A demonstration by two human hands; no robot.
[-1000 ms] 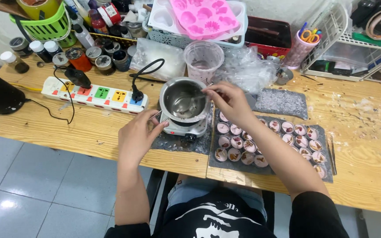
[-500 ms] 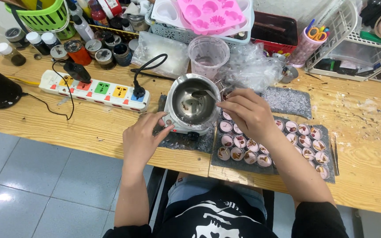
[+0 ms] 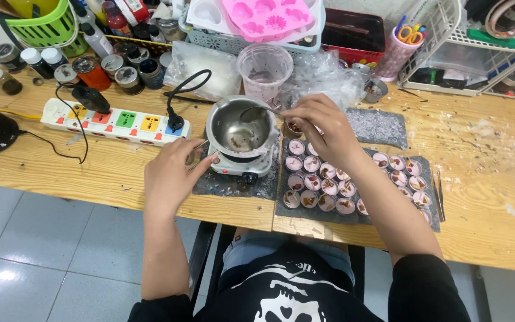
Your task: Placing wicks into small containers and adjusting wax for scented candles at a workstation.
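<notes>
- Left hand point(image 3: 171, 173) holds the handle of the metal pot point(image 3: 241, 128) in a closed grip, near the worktop's point(image 3: 496, 197) front edge.
- Right hand point(image 3: 317, 128) pinches a spoon point(image 3: 256, 111) over the pot, above small cups point(image 3: 323, 185).

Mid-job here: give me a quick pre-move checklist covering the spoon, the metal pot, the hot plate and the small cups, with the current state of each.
1. Right hand grips the spoon: ok, bowl of the spoon sits over the pot.
2. Left hand steadies the metal pot by its side handle: ok, fingers at the handle.
3. Pot seated on the small hot plate: ok, looks level.
4. Enough melt in the pot: cannot tell, only a thin residue shows at the bottom.
5. Small cups upright on the grey mat: ok, in rows beside the pot.
6. Hot plate switched on: cannot tell.
</notes>
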